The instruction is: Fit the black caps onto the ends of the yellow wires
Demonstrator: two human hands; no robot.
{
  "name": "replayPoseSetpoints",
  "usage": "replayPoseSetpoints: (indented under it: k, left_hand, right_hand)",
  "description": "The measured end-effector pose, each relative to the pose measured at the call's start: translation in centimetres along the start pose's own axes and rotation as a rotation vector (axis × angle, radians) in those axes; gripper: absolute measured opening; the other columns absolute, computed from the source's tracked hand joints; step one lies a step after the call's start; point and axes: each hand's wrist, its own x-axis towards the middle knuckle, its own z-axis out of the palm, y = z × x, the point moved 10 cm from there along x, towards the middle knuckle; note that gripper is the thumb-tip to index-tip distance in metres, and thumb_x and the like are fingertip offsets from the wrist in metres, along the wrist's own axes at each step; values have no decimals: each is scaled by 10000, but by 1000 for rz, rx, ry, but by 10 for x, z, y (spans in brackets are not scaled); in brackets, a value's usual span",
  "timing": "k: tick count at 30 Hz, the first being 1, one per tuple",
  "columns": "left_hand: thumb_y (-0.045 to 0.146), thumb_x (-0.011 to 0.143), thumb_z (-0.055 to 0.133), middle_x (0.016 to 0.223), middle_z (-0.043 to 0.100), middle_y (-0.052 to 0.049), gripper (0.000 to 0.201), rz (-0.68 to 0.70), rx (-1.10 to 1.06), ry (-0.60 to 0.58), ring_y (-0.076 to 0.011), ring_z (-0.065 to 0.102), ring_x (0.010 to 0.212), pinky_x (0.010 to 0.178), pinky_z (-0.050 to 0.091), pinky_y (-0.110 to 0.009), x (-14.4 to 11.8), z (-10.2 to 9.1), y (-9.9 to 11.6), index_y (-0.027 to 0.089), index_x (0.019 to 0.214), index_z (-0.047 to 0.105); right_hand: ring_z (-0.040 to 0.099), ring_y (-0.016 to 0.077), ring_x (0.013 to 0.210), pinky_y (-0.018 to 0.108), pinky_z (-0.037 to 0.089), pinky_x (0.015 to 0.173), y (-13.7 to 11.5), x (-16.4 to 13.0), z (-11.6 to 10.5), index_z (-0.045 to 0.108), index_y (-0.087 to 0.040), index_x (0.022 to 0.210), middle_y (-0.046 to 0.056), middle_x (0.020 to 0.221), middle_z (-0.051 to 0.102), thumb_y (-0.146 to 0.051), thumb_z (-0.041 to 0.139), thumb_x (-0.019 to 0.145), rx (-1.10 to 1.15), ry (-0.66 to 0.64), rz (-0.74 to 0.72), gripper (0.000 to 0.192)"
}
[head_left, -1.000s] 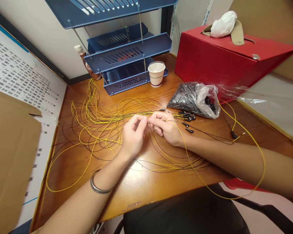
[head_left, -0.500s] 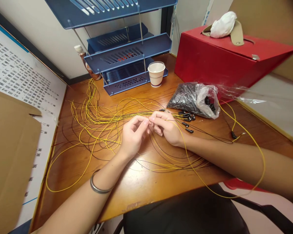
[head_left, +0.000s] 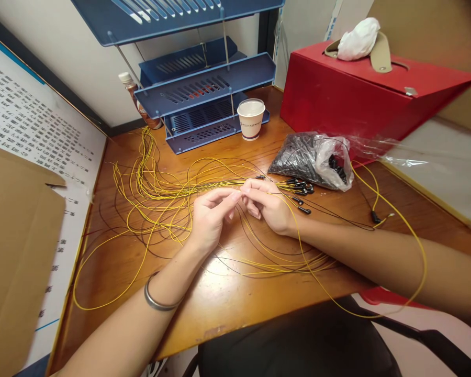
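1. One yellow wire point(head_left: 424, 262) is in the fingertips, above the middle of the desk point(head_left: 188, 330). A big loop of it seems to hang off to the right.
2. The left hand point(head_left: 210, 217) pinches a tiny bit of it between thumb and finger. The right hand point(head_left: 270, 209) pinches it too. The tips of both hands meet, or almost meet.
3. What looks done: lots of wires point(head_left: 160, 193) lie in a long bunch behind the hands, and many seem to have black ends point(head_left: 304, 210) on the right side.
4. What looks left: the bit in the fingers seems half worked on, but it is too small to see. The clear bag point(head_left: 294, 154) has lots of loose black bits, so I guess plenty is left.
5. Counting: one bag, and one black plug point(head_left: 375, 217) by itself on the right. The wires are too tangled to count. Two black ends lie a little apart, nearer the person; the piled ones are too close to count.
6. Farther out: one paper cup point(head_left: 251, 123), one bottle point(head_left: 141, 107), one blue rack point(head_left: 204, 86) with at least three shelves, and one red box point(head_left: 333, 94) with one crumpled white lump point(head_left: 359, 39) on top.
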Motion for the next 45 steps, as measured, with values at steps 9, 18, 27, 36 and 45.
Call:
replayPoseSetpoints:
  k: [9,18,27,36,45]
  left_hand:
    - [420,775,807,495,506,47,243,12,6,4,-71,393,452,446,323,-223,0,-2,0,186,837,785]
    - [445,796,774,467,443,69,264,7,22,26,-76,368,439,444,311,-225,1,-2,0,188,856,756]
    - [431,818,754,475,413,72,255,-2,-10,3,-71,342,431,450,284,-233,1,0,-2,182,873,755]
    - [480,903,615,497,489,34,328,-20,-19,-27,-89,404,429,447,309,-239,1,2,-2,171,821,686]
    - [471,876,654,503,497,45,317,-13,44,20,-79,410,431,426,326,-203,0,1,2,175,775,602]
  right_hand:
    - [327,67,361,226,231,403,-2,0,0,534,-199,639,-78,410,426,-409,610,828,2,-3,-26,293]
    - [322,69,359,222,250,403,-1,0,0,533,-200,657,-84,401,419,-412,587,831,-7,-13,-13,280]
    - [315,65,341,218,230,384,0,0,-1,532,-201,654,-89,387,421,-414,588,829,-1,18,-13,280]
    - [304,63,340,223,214,381,-2,-1,-2,536,-202,644,-90,385,409,-408,589,816,-7,32,-21,273]
    - [301,54,355,224,208,392,-5,-2,2,518,-200,581,-82,402,405,-332,587,791,-30,9,-35,257]
